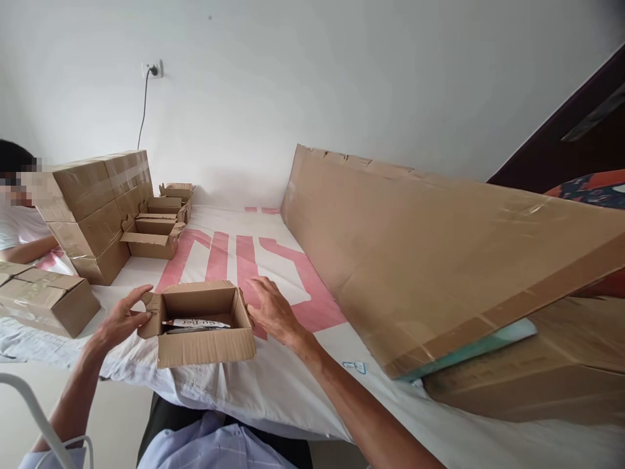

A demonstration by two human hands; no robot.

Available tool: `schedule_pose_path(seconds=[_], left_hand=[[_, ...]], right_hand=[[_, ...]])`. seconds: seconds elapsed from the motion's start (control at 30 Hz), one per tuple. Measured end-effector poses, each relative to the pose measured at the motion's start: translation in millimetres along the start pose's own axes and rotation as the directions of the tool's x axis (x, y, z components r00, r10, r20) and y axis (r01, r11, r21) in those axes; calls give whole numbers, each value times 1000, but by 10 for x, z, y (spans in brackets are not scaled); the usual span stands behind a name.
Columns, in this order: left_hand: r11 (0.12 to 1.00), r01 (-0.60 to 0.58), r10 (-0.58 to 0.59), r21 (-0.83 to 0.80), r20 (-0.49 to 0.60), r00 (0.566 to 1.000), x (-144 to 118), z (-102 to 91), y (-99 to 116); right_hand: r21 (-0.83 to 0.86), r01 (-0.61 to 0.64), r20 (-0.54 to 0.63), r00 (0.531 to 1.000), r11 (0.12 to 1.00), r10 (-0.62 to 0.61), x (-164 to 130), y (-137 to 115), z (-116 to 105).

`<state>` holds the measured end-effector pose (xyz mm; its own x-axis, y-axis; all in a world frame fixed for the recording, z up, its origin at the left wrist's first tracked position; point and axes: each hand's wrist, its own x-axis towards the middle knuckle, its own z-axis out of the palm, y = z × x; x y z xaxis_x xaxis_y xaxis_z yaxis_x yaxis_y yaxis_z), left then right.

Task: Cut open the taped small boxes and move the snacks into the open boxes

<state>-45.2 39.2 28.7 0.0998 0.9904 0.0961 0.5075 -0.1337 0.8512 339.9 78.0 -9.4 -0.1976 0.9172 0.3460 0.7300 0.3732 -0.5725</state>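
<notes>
A big flat cardboard slab (439,260) leans at three o'clock across the white-and-pink covered table (273,384). Sealed cartons (97,208) are stacked at ten o'clock. At centre sits a small open box (200,322), a packet (195,324) inside; the left hand (122,319) pinches its left flap, the right hand (273,312) rests unclenched against its right side.

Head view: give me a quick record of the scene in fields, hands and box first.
left hand: holds the left side flap of the small box
right hand: rests on the box's right side
box state: open, flaps up, on the white sheet
contents: a flat packet with print
far left: stacked sealed cartons, open boxes beside them
right: large cardboard panel, tilted
other person: at the left edge
</notes>
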Motion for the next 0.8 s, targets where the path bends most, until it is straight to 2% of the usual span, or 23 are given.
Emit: schedule_pose_path(seconds=[0.03,0.1,0.17,0.27,0.43,0.5,0.57,0.67,0.73,0.8], left_hand=[[987,-61,68,150,-39,997,-29,11,-13],[889,-155,209,431,-79,975,-86,66,10],[758,-195,293,623,-58,954,-131,148,78],[607,-208,341,767,-14,940,-158,264,183],[477,-165,387,863,-37,921,-176,350,267],[448,-194,415,872,-11,910,-207,358,316],[431,-273,449,860,58,891,-237,370,379],[431,-375,459,821,158,874,-257,399,439],[462,-345,421,817,140,896,-261,411,417],[514,-254,361,819,62,930,-275,406,347]], right_hand=[[-103,127,-29,991,986,-131,5,-25,22],[-242,307,-4,948,920,-318,31,-65,30],[-313,392,36,915,865,-401,68,-81,8],[-365,428,66,898,827,-435,113,-82,-32],[-303,434,154,901,849,-405,116,-205,-57],[-227,438,220,893,870,-392,112,-329,-68],[-105,427,320,870,898,-376,125,-469,-86],[62,312,494,816,948,-301,189,-642,-116],[107,219,581,778,970,-239,250,-706,-125],[129,170,627,749,977,-213,308,-735,-121]])
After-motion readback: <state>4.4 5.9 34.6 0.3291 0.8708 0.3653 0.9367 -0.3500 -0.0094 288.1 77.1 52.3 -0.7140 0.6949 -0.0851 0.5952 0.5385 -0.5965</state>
